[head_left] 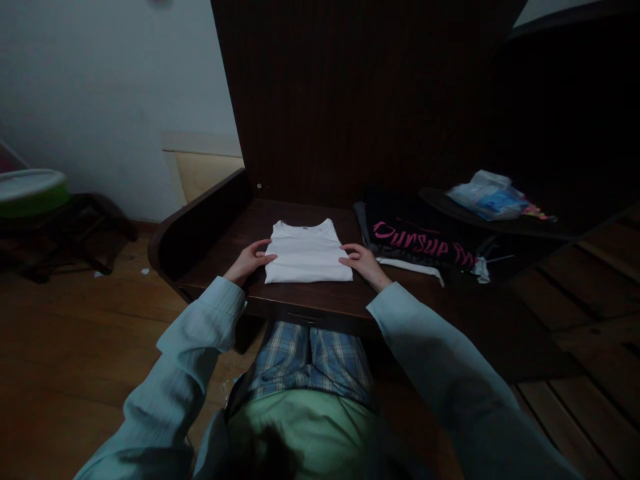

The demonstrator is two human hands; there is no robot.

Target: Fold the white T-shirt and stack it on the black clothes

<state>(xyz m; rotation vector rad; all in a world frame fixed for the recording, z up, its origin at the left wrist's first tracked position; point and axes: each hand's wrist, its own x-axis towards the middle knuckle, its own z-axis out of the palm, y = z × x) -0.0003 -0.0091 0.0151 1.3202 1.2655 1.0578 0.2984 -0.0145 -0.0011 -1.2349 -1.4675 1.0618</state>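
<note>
resting slightly parted, thumbs and forefingers of the left hand (249, 261) and right hand (369, 265) touched opposite edges of a folded white shirt (307, 252) (no pinch showed), perhaps keeping it square. it lay on a dark bench (310, 292) beside dark printed clothing (425, 241); beyond, a plastic bag (490, 197) had unclear contents.

In dim light, a pale wall (110, 87) fills the upper left, wooden floorboards (65, 347) the lower left, and a dark wooden desk (310, 295) the centre.
</note>
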